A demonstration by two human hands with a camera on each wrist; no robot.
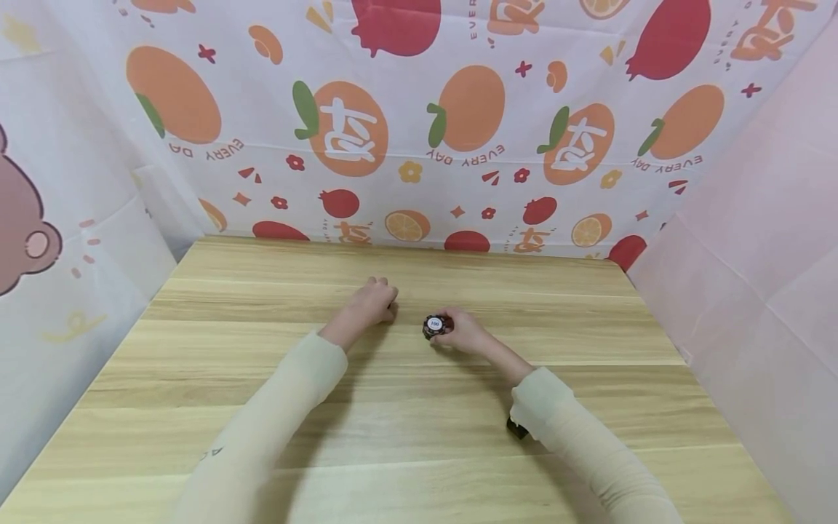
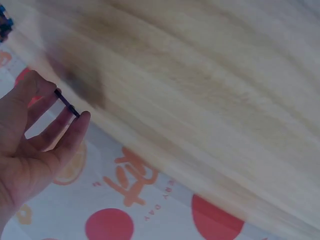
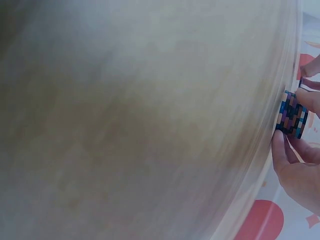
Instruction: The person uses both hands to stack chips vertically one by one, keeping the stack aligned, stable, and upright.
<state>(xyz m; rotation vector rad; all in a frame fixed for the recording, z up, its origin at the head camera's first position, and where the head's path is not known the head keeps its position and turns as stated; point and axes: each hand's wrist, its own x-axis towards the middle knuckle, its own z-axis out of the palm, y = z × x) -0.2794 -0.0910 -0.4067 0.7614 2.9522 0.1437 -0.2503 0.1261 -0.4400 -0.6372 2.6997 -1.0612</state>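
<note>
A short stack of poker chips [image 1: 434, 325], its top marked 100, stands upright near the middle of the table. My right hand [image 1: 463, 332] grips it around the sides, thumb and fingers on opposite edges. In the right wrist view the chips [image 3: 292, 115] show banded, multicoloured edges. To the left of the stack, my left hand [image 1: 373, 300] pinches a single thin dark poker chip [image 2: 67, 103] between thumb and fingertips. This chip appears edge-on in the left wrist view, apart from the stack, and is mostly hidden by the hand in the head view.
The wooden table [image 1: 393, 451] reaches back to a fruit-printed curtain [image 1: 406, 145]. More fabric hangs at the left and right sides. A small black object [image 1: 517, 428] shows beneath the right sleeve cuff.
</note>
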